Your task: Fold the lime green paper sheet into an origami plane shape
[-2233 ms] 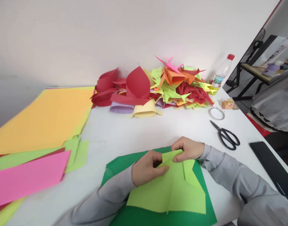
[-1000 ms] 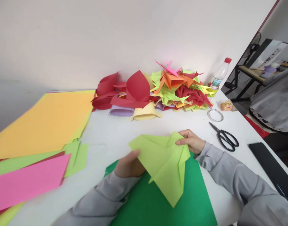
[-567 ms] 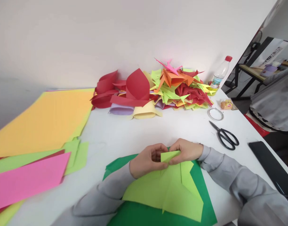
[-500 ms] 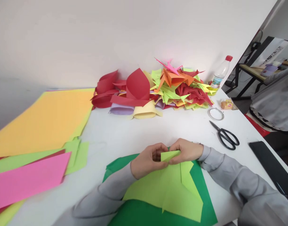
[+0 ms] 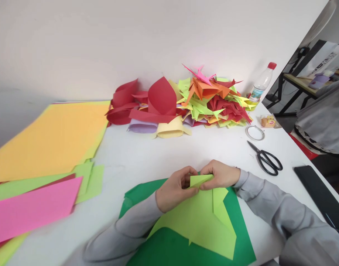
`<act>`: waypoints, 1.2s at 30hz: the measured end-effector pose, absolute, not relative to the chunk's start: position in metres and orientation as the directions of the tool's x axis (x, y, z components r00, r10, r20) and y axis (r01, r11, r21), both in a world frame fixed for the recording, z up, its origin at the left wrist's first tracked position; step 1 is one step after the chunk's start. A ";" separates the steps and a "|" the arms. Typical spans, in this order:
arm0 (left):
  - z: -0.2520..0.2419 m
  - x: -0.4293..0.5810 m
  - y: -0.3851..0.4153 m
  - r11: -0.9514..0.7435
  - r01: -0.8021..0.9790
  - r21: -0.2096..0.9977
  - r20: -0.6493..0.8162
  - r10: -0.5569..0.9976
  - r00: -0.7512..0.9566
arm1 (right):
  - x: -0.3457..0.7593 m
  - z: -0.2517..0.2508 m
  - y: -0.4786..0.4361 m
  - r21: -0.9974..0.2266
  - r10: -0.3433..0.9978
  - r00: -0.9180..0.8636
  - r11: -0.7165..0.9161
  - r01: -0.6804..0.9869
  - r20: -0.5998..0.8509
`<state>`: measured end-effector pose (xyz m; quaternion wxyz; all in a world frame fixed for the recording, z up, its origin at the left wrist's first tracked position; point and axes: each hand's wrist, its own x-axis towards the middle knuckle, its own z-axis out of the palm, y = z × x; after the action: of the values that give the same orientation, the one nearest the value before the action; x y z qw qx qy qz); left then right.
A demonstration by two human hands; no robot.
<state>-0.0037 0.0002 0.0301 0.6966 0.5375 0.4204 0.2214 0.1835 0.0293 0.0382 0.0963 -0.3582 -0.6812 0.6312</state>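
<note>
A partly folded light green paper (image 5: 202, 218) lies on a dark green sheet (image 5: 175, 251) at the near edge of the white table (image 5: 147, 155). My left hand (image 5: 173, 188) and my right hand (image 5: 221, 174) meet at the paper's far tip. Both pinch a small folded flap there, fingers closed on it. Grey sleeves cover both forearms.
A pile of folded paper shapes (image 5: 186, 101) in red, orange, green and yellow sits against the wall. Large orange (image 5: 53, 136), pink (image 5: 31, 210) and green sheets lie at the left. Black scissors (image 5: 265, 159), a tape roll (image 5: 254, 133), a plastic bottle (image 5: 262, 83) and a black phone (image 5: 319, 194) are at the right.
A second ago both hands held the light green paper lifted and turned in the air. It now lies flat again on the dark green sheet, both hands pinching its far tip.
</note>
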 end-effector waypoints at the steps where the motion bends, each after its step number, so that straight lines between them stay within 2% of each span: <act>1: 0.031 -0.004 0.000 0.325 0.148 0.934 -0.350 0.754 0.555 | 0.184 0.038 0.029 -0.930 0.602 -0.730 -0.058 0.363 -0.322; 10: 0.037 -0.005 -0.002 0.272 0.210 0.939 -0.343 0.767 0.542 | 0.188 0.039 0.032 -0.937 0.597 -0.738 -0.071 0.342 -0.314; 17: 0.029 -0.009 -0.004 0.358 0.106 0.928 -0.343 0.704 0.622 | 0.193 0.035 0.034 -0.936 0.600 -0.724 -0.146 0.319 -0.340; 24: 0.027 -0.013 -0.003 0.373 0.063 0.926 -0.330 0.713 0.619 | 0.195 0.033 0.036 -0.947 0.602 -0.733 -0.157 0.282 -0.318; 36: 0.031 -0.013 -0.006 0.283 0.216 0.935 -0.355 0.748 0.561 | 0.198 0.032 0.039 -0.947 0.609 -0.727 -0.173 0.269 -0.318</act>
<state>-0.0132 -0.0057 0.0305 0.6783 0.5659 0.4257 0.1961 0.1984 0.0389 0.0319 0.1245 -0.3478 -0.6308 0.6824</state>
